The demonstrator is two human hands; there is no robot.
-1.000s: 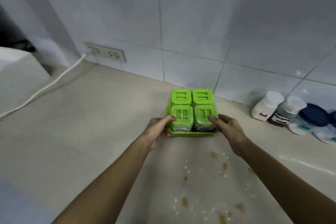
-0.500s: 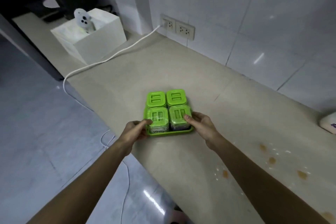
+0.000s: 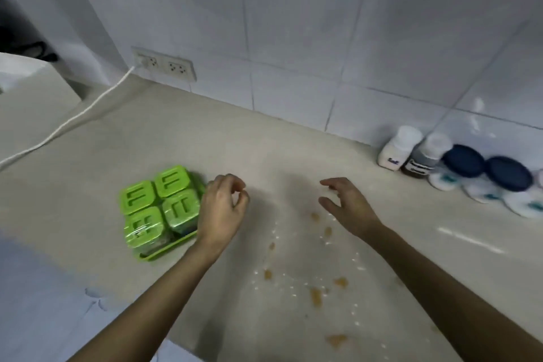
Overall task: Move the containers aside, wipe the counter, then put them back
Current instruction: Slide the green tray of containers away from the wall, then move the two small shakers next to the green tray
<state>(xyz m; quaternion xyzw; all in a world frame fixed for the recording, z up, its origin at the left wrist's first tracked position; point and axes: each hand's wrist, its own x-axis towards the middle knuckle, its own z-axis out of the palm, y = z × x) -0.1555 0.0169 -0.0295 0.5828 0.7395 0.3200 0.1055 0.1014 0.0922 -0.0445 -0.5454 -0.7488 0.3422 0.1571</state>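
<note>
A green tray [image 3: 169,248] holding several green-lidded containers [image 3: 160,203] rests on the beige counter [image 3: 205,141] near its front left edge. My left hand [image 3: 221,209] hovers just right of the tray, fingers loosely curled, holding nothing. My right hand [image 3: 346,204] is open above the counter's middle, fingers spread and empty. Brown stains [image 3: 316,297] and white specks [image 3: 289,286] are spread over the counter in front of and below my hands.
Against the tiled wall at right stand a white salt bottle [image 3: 399,151], a dark spice bottle [image 3: 427,159] and several blue-lidded jars [image 3: 484,179]. A white cable [image 3: 73,119] runs from the wall socket [image 3: 163,63] to the left. A white box [image 3: 26,88] sits far left.
Both hands have let go of the green tray, which now rests at the counter's left. The hands have moved right of it and the view has swung back right.
</note>
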